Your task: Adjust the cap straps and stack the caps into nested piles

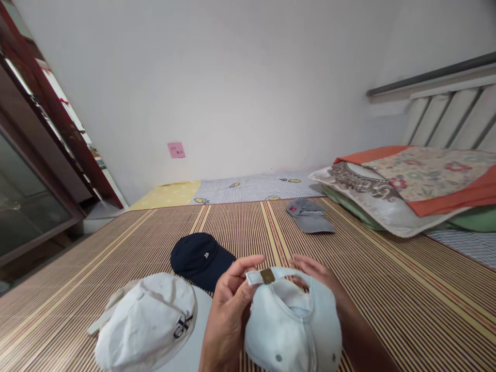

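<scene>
Pale blue cap [279, 330], held above a striped mat [387, 289], was upside down: strap [253, 278] up top, running L–R, crown's center seam pointing down toward wearer, brim out of sight. White cap [147, 315] crowded the L side, w/ navy cap [197, 256] just beyond; bare mat lay R & ahead, up to gray cap [310, 219] nr. the far edge. L hand [230, 305] pinched strap b/w thumb & fingers by the buckle [267, 276]; R hand [323, 279], fingers extended, was partly hidden behind cap, grip unclear.
</scene>
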`<state>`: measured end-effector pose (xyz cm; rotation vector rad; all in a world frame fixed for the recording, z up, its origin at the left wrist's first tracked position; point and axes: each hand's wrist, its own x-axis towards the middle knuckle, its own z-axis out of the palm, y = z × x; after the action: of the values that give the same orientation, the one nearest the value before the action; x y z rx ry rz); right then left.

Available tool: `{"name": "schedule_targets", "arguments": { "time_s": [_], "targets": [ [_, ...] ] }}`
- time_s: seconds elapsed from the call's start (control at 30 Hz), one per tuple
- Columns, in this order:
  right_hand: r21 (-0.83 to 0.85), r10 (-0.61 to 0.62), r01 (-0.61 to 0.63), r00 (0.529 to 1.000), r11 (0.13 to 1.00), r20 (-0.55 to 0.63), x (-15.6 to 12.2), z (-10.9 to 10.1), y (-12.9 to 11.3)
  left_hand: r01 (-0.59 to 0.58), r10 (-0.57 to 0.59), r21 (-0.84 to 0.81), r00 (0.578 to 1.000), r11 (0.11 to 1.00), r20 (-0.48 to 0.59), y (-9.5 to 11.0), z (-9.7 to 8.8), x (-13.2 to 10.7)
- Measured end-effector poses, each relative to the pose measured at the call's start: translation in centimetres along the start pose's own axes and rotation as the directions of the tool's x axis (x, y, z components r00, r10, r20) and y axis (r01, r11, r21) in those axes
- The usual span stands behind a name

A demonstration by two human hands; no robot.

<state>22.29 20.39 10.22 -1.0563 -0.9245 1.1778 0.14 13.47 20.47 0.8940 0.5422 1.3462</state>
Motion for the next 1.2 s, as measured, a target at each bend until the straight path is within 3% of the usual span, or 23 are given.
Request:
{"name": "schedule_targets", "arguments": {
  "time_s": [0.07,0.13,0.2,0.23,0.3,0.37,0.43,0.5,0.67,0.83,0.93,1.07,1.2],
  "targets": [
    [0.044,0.007,-0.004,0.998,0.999,-0.063,0.2,-0.3,-2.2,-0.012,0.012,0.052,1.0,0.999,0.01,0.1,0.0,0.0],
    [0.011,-0.119,0.121,0.986,0.993,-0.115,-0.8,-0.4,-4.8,-0.035,0.033,0.105,0.999,0.994,0.02,0.1,0.1,0.0],
    [-0.099,-0.26,0.253,0.964,0.962,-0.064,-3.0,0.1,-7.6,-0.045,0.042,0.141,0.999,0.989,0.027,-0.1,0.3,-0.1],
    [-0.16,-0.342,0.333,0.939,0.93,-0.033,-4.3,0.6,-8.8,-0.045,0.041,0.152,0.999,0.987,0.029,-0.3,0.5,-0.1],
    [-0.241,-0.496,0.518,0.855,0.821,0.148,-6.9,1.9,-10.8,-0.045,0.039,0.166,0.999,0.985,0.037,-0.6,1.1,-0.3],
    [-0.282,-0.567,0.651,0.756,0.705,0.327,-8.7,3.3,-11.7,-0.05,0.041,0.193,0.998,0.98,0.05,-1.0,1.6,-0.4],
    [-0.345,-0.572,0.688,0.724,0.638,0.386,-9.5,4.4,-11.9,-0.052,0.039,0.214,0.997,0.975,0.064,-1.3,2.1,-0.5],
    [-0.406,-0.546,0.667,0.745,0.624,0.384,-9.5,5.0,-11.7,-0.045,0.031,0.217,0.997,0.975,0.068,-1.6,2.3,-0.5],
    [-0.448,-0.491,0.578,0.816,0.682,0.304,-8.5,4.6,-11.4,-0.005,-0.003,0.14,0.998,0.99,0.06,-2.0,2.4,-0.4],
    [-0.444,-0.545,0.545,0.826,0.711,0.142,-7.8,3.2,-11.4,-0.024,0.022,0.017,0.997,1.0,0.072,-1.7,2.2,-0.2],
    [-0.441,-0.514,0.518,0.846,0.733,0.141,-7.4,2.7,-11.2,-0.023,0.023,0.005,0.998,1.0,0.061,-1.7,2.1,-0.2],
    [-0.368,-0.4,0.424,0.905,0.828,0.143,-6.4,1.7,-10.6,-0.03,0.029,-0.015,0.998,0.999,-0.047,-1.4,1.6,-0.1],
    [-0.392,-0.222,0.324,0.933,0.861,0.282,-5.6,0.9,-10.2,-0.092,0.076,-0.108,0.986,0.99,-0.148,-0.8,1.0,0.2]
  ]
}}
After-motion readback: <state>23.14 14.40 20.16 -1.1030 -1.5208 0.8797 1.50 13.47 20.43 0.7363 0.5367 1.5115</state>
